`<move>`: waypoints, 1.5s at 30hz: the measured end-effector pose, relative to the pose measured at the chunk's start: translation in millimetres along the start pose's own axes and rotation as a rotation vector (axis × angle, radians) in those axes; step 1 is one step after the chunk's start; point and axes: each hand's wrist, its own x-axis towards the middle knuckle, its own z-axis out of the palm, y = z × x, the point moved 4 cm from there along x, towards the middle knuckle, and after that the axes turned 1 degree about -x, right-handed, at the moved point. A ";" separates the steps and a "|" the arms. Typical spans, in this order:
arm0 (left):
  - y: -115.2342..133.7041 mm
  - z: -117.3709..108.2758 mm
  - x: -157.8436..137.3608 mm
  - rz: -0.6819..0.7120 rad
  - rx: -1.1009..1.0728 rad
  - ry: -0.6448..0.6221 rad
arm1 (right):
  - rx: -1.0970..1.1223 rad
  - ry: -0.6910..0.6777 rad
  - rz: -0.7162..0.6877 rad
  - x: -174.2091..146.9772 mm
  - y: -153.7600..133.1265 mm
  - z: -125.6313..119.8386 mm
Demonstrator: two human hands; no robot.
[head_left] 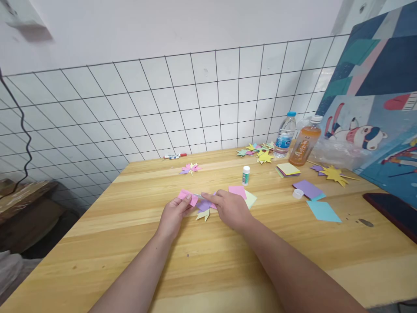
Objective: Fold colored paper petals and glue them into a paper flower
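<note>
Between the thumb and fingers of my left hand (172, 216) is a piece of pink paper (186, 196), held just above the table. My right hand (233, 209) is closed round scissors (197, 195); only their thin pale blades show at the pink paper's right edge, and the handles are hidden by the fingers. Below and between both hands lie purple cut paper (204, 205) and pale yellow cut paper (203, 214). Beside my right hand rest a pink square (237, 191) and a pale yellow sheet (250, 199), partly covered.
A glue stick (245, 175) stands beyond my right hand. Farther back are a pink-purple paper star (190, 168), markers (175, 156), yellow stars (264, 157), a water bottle (285, 135) and an orange drink bottle (305, 142). Rightward lie a paper stack (288, 169), a blue sheet (324, 211) and a phone (391, 215).
</note>
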 end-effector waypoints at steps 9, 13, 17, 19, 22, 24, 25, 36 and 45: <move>-1.3 -1.6 0.8 -0.006 -0.028 0.014 | -0.034 -0.032 0.023 -0.2 -0.5 -2.2; -1.6 1.1 -0.1 -0.008 -0.008 -0.028 | -0.017 -0.026 0.012 0.0 -1.7 -0.7; -1.7 1.2 0.1 -0.006 -0.002 -0.024 | -0.012 -0.029 0.017 -0.5 -0.9 -1.6; -2.0 -1.1 1.1 -0.001 -0.018 -0.009 | -0.013 -0.024 0.021 -0.5 0.1 -2.0; -2.6 -3.4 1.8 -0.005 -0.036 -0.004 | -0.007 -0.012 0.021 -0.4 0.9 -1.6; -2.3 -2.0 1.1 -0.012 -0.018 -0.019 | 0.000 -0.008 0.011 -0.4 0.4 -1.2; -1.9 -0.8 0.3 -0.013 -0.002 -0.027 | 0.003 -0.008 0.006 -0.4 0.0 -1.0; -2.6 -0.4 0.5 -0.004 0.006 -0.037 | -0.001 -0.009 0.018 -0.8 1.4 -1.4; -0.1 5.8 -4.0 -0.010 0.061 -0.057 | 0.011 -0.001 0.004 0.0 1.1 -0.7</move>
